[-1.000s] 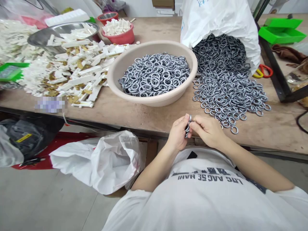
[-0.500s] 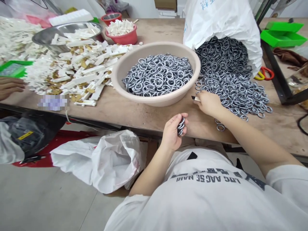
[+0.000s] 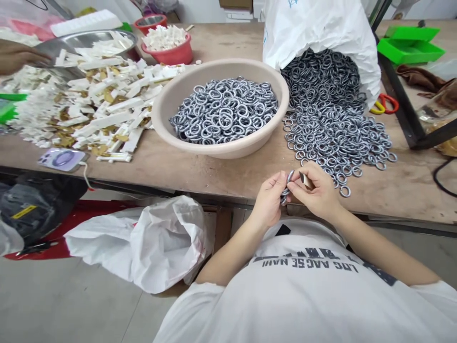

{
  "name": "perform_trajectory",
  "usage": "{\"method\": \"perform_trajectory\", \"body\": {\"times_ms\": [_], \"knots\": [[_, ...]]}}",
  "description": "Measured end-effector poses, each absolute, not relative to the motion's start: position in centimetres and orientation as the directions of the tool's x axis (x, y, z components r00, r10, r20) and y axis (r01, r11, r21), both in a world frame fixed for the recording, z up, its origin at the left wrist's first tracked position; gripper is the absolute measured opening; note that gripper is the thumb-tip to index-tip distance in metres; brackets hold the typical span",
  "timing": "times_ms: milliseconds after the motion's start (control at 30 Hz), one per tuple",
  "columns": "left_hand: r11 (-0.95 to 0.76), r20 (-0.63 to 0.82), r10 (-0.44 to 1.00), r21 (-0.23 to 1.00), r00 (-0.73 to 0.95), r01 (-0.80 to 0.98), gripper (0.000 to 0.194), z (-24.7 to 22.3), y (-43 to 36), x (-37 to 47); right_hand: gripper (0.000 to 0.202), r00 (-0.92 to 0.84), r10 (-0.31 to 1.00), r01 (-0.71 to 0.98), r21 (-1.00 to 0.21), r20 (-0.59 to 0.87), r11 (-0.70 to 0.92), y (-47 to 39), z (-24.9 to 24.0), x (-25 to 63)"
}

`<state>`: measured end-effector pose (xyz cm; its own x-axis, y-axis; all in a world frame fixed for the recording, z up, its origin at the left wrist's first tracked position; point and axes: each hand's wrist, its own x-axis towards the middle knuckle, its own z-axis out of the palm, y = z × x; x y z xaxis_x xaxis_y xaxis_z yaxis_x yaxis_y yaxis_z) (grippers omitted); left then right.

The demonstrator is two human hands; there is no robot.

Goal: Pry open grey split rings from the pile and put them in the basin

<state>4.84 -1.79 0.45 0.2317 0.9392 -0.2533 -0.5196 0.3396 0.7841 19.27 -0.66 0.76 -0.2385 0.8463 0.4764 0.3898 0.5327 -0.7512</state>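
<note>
A: Where are the gray rings (image 3: pixel 284 198)?
B: Few gripped in the left hand (image 3: pixel 272 197), near edge of the wooden table (image 3: pixel 200 172). Right hand (image 3: pixel 316 190) swung back from the pile (image 3: pixel 342 136) to meet it, clutching a dark-tipped tool (image 3: pixel 304 180).
A: Room?
B: Gray tiled floor (image 3: pixel 89 305).

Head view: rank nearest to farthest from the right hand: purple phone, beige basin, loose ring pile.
1. Loose ring pile: just beyond the right hand.
2. Beige basin: beyond it, to the left.
3. Purple phone: far left, near the front edge of the table.
</note>
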Motion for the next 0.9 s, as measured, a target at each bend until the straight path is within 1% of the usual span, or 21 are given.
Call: {"method": "perform_trajectory", "body": {"times_ms": [67,133,167,267,300,367,400,467,533,567,633,800,900], "knots": [[0.341,-0.249,0.938,0.785,0.24,-0.517,0.047,0.7,-1.9,4.4,0.028,-0.201,0.868,0.336,-0.801,0.453,0.496,-0.5,0.8,19.3],[0.334,-0.236,0.94,0.785,0.246,-0.522,0.046,1.0,-2.0,4.2,0.037,-0.22,0.873,0.298,-0.823,0.434,0.484,-0.3,1.0,19.2],[0.327,-0.228,0.942,0.785,0.245,-0.526,0.045,1.0,-2.0,4.1,0.035,-0.244,0.866,0.294,-0.818,0.436,0.494,-0.2,1.1,19.1],[0.313,-0.22,0.947,0.79,0.232,-0.528,0.045,1.1,-2.1,4.3,0.012,-0.302,0.851,0.286,-0.811,0.429,0.51,0.2,1.7,19.1],[0.307,-0.22,0.95,0.793,0.223,-0.527,0.046,1.1,-2.1,4.3,0.011,-0.31,0.864,0.269,-0.836,0.395,0.479,0.4,2.0,19.1],[0.293,-0.216,0.955,0.8,0.205,-0.524,0.047,1.0,-2.2,4.4,0.019,-0.328,0.896,0.256,-0.885,0.299,0.389,0.6,2.3,19.3],[0.286,-0.213,0.957,0.803,0.197,-0.523,0.048,1.0,-2.2,4.4,0.024,-0.337,0.902,0.281,-0.886,0.269,0.369,0.6,2.5,19.4],[0.274,-0.207,0.961,0.803,0.185,-0.529,0.049,1.0,-2.1,4.4,0.031,-0.392,0.88,0.378,-0.825,0.269,0.42,0.4,2.9,19.7],[0.272,-0.21,0.962,0.792,0.174,-0.547,0.048,1.0,-2.1,4.3,0.034,-0.481,0.824,0.469,-0.707,0.298,0.529,-0.1,3.2,20.0],[0.273,-0.214,0.962,0.784,0.171,-0.557,0.048,1.0,-2.1,4.3,0.035,-0.518,0.8,0.491,-0.661,0.303,0.568,-0.4,3.3,20.1],[0.277,-0.221,0.961,0.773,0.168,-0.571,0.046,1.0,-2.1,4.4,0.036,-0.547,0.78,0.521,-0.607,0.303,0.601,-0.8,3.5,20.1],[0.273,-0.214,0.962,0.769,0.17,-0.578,0.044,0.9,-2.2,4.5,0.037,-0.543,0.782,0.583,-0.532,0.307,0.614,-1.2,3.7,19.8],[0.285,-0.217,0.958,0.775,0.186,-0.564,0.042,0.9,-2.5,4.4,0.038,-0.56,0.774,0.563,-0.55,0.296,0.617,-0.9,3.5,19.9]]}}
